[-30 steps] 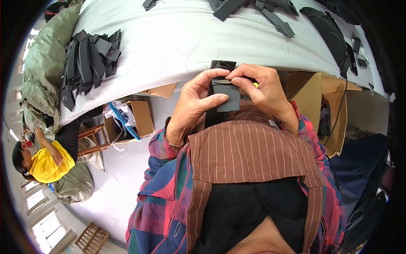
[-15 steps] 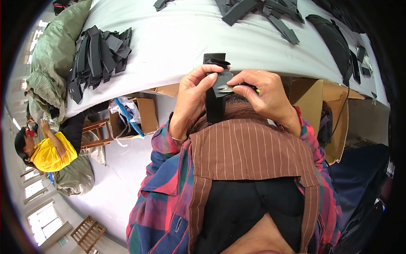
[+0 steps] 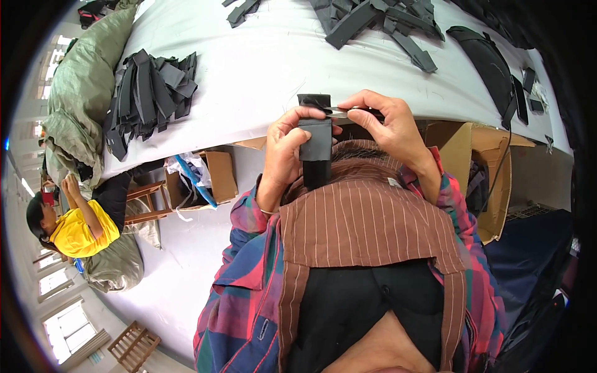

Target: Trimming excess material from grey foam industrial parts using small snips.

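My left hand [image 3: 285,152] pinches a black fabric strip [image 3: 317,149] at the table's near edge, thumb on top and fingers behind. The strip is folded, its lower end hanging toward my brown striped apron [image 3: 373,217]. In my closed right hand [image 3: 393,127] are small metal thread snips [image 3: 337,113]. Their blades point left and touch, or nearly touch, the strip's edge beside my left fingertips. Whether a thread lies between the blades is too small to see. My right fingers partly cover the handle.
Piles of black strips lie on the white-covered table, one at left [image 3: 152,93] and another at the far side [image 3: 385,25]. A black curved fabric piece [image 3: 482,62] lies at right. Cardboard boxes [image 3: 222,175] stand below. A person in yellow [image 3: 87,230] sits left beside a green sack [image 3: 87,74].
The strip has been turned and shifted slightly toward me. The snips have moved up from the strip's face to its upper right edge, and my left thumb now presses lower.
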The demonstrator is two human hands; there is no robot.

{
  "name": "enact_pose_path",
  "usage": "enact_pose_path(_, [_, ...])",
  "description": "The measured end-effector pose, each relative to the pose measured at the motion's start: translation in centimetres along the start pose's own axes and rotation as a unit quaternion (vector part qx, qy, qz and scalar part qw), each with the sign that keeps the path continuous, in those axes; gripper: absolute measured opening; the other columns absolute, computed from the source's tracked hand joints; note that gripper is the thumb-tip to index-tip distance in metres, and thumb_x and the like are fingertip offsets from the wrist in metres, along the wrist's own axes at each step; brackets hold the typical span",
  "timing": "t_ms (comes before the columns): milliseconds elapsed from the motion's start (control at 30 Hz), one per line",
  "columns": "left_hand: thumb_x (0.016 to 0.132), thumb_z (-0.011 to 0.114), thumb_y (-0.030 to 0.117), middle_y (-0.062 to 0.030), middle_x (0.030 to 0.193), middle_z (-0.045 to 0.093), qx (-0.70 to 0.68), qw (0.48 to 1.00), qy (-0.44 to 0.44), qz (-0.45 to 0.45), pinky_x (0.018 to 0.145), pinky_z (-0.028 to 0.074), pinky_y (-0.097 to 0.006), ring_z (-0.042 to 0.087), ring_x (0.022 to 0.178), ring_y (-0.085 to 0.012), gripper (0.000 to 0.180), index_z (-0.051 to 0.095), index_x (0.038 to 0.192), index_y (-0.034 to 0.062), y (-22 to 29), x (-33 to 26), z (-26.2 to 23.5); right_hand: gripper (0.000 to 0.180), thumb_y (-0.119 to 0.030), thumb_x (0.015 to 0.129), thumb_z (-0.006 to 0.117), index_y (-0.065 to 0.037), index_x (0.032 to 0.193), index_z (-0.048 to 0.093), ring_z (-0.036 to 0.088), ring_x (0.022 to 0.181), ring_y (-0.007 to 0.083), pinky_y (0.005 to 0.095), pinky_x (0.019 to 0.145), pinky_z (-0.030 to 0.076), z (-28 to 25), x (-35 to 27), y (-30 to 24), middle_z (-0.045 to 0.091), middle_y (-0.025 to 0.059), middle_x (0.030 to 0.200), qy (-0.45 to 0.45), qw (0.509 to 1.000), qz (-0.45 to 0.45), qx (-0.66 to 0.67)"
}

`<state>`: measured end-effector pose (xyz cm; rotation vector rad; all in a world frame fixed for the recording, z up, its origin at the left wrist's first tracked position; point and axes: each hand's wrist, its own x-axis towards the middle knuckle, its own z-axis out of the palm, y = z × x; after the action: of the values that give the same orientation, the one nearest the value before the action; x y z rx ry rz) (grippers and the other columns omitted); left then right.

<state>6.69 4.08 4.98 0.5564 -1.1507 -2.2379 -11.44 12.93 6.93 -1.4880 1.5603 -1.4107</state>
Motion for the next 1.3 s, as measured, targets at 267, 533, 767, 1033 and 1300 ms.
enact_pose_path(267, [0.084,0.066,0.013,-0.0111,0.083,0.066,-0.006,0.996,0.081,-0.042,0.068,0.054,-0.031,0.065,0.072,-0.0182,0.011,0.061,0.085,0.0024,0.9,-1.3,-0.1,0.015,-0.012,0.085,0.055,0.000,0.090,0.064,0.062,0.068,0.0198,0.0294,0.064,0.046,0.6,0.6,-1.1,0.064,0.0128,0.076,-0.047,0.997,0.023,-0.050])
enact_pose_path(533, [0.086,0.065,0.008,-0.0116,0.094,0.066,-0.080,0.993,0.058,-0.064,0.076,0.053,-0.028,0.065,0.085,-0.0174,0.018,0.057,0.102,0.0038,-1.2,-1.1,-1.9,0.014,-0.001,0.085,0.056,0.002,0.097,0.062,0.046,0.067,0.0059,0.0207,0.061,0.038,1.2,0.6,1.2,0.053,-0.0017,0.071,-0.033,0.993,0.106,0.046])
enact_pose_path(767, [0.098,0.042,0.038,-0.0106,0.104,0.059,-0.210,0.975,0.049,-0.050,0.078,0.052,-0.031,0.062,0.085,-0.0176,0.040,0.051,0.116,0.0035,0.2,0.1,-2.2,0.017,-0.001,0.078,0.064,0.000,0.096,0.062,0.041,0.065,0.0042,0.0196,0.059,0.034,1.2,1.8,2.6,0.046,-0.0048,0.070,-0.048,0.985,0.124,0.109])
enact_pose_path(1033, [0.076,0.072,0.004,-0.0047,0.113,0.056,-0.018,0.998,0.063,-0.023,0.091,0.044,-0.027,0.053,0.104,-0.0116,0.059,0.044,0.128,-0.0005,-0.3,2.8,-1.9,0.011,-0.002,0.082,0.065,0.001,0.093,0.063,0.046,0.068,0.0028,0.0186,0.060,0.037,2.4,3.8,4.9,0.055,-0.0043,0.073,-0.064,0.965,0.171,0.187])
enact_pose_path(1300, [0.075,0.072,0.004,-0.0044,0.112,0.056,0.044,0.995,0.075,-0.040,0.090,0.043,-0.026,0.053,0.102,-0.0113,0.058,0.046,0.126,0.0000,-1.0,5.9,-2.2,0.007,-0.005,0.085,0.064,0.002,0.085,0.062,0.047,0.069,0.0031,0.0191,0.060,0.037,2.0,5.2,6.6,0.057,-0.0039,0.075,-0.063,0.955,0.195,0.213])
